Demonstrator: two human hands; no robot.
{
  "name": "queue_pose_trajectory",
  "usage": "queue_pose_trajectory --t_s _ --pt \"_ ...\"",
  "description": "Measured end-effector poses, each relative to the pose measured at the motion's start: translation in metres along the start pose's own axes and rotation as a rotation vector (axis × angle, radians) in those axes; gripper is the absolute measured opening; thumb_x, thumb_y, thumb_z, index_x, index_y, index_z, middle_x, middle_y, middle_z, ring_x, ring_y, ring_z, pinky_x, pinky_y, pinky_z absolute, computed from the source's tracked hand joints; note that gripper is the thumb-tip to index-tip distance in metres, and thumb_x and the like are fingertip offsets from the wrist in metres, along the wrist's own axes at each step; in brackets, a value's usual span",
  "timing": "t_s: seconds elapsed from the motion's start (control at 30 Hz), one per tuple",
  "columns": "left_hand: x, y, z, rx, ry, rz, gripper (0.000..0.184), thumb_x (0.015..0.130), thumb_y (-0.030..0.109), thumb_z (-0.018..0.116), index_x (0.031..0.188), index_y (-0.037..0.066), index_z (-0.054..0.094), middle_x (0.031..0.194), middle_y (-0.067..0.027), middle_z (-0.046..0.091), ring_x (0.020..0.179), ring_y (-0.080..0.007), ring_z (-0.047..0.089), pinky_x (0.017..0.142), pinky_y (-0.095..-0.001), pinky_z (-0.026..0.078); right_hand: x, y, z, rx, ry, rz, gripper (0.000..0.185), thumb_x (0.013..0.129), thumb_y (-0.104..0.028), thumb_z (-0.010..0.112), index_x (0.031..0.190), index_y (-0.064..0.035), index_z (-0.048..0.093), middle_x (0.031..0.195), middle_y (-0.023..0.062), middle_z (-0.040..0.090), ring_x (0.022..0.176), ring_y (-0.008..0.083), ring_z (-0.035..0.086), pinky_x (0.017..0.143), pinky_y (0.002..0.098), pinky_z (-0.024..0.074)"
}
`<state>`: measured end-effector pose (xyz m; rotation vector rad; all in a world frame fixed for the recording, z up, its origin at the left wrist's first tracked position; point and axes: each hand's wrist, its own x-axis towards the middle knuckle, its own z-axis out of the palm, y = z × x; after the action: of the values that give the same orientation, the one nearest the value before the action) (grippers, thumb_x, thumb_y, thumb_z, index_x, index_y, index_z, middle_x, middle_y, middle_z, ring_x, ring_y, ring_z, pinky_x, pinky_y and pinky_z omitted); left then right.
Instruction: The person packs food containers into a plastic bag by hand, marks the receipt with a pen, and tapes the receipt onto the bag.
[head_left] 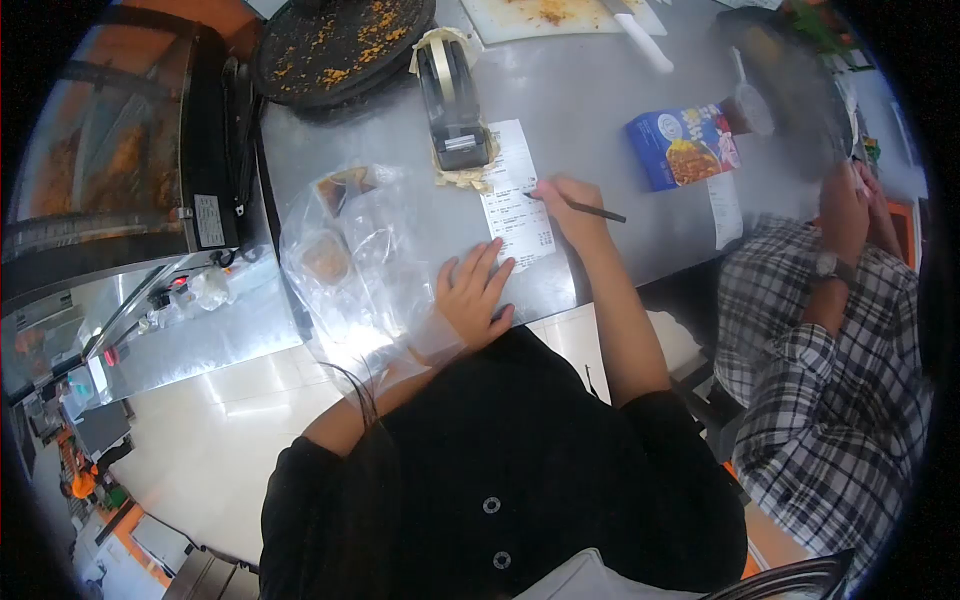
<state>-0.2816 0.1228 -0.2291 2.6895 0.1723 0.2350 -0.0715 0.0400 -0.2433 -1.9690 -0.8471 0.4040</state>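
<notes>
A long printed paper receipt [512, 160] lies on the metal table [580, 80]. My right hand [575, 212] grips a dark pen [603, 213], its tip at the middle of the receipt. Flat and with fingers spread, my left hand [474, 297] rests at the receipt's lower left edge, fingertips touching or very near the paper. A clear plastic bag [385, 285] with items inside sits left of that hand and partly overlaps my left wrist. At the receipt's upper left stands a black tape dispenser [455, 110] with tape stuck around it.
A blue food box [660, 150] and another paper slip [724, 212] lie to the right. Beside them sits a person in a checked shirt [800, 400]. A black round tray [340, 50] with crumbs, a cutting board [530, 20] and a white-handled knife [645, 45] are at the back.
</notes>
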Motion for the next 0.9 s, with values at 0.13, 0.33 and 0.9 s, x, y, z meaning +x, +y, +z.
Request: queue_pose_trajectory --t_s 0.13,0.33,0.9 --pt "0.001 0.0 -0.003 -0.02 -0.027 -0.011 0.062 0.07 0.026 0.063 0.126 0.009 0.044 0.138 -0.0119 0.035 0.124 -0.0265 0.036 0.098 -0.0463 0.027 0.0 -0.003 -0.001 -0.063 -0.041 0.044 0.026 0.083 -0.025 0.059 0.072 -0.0023 0.063 0.059 0.0119 0.056 0.053 0.0202 0.054 0.053 0.032 0.041" --pt "-0.001 0.0 -0.002 -0.044 -0.001 -0.01 0.061 0.07 0.026 0.063 0.126 0.009 0.044 0.138 -0.012 0.035 0.124 -0.026 0.036 0.098 -0.0468 0.027 0.002 -0.002 0.002 -0.114 -0.072 0.01 0.028 0.083 -0.025 0.059 0.069 -0.0009 0.059 0.058 0.0124 0.055 0.052 0.0208 0.052 0.052 0.0328 0.0403" --pt "-0.002 -0.003 -0.004 -0.027 -0.012 0.015 0.06 0.073 0.028 0.061 0.126 0.008 0.043 0.137 -0.0126 0.036 0.125 -0.0254 0.035 0.098 -0.0468 0.028 -0.01 -0.009 0.0 -0.056 -0.073 -0.043 0.023 0.083 -0.019 0.059 0.071 0.0001 0.063 0.059 0.0122 0.059 0.05 0.0177 0.054 0.05 0.03 0.0404"
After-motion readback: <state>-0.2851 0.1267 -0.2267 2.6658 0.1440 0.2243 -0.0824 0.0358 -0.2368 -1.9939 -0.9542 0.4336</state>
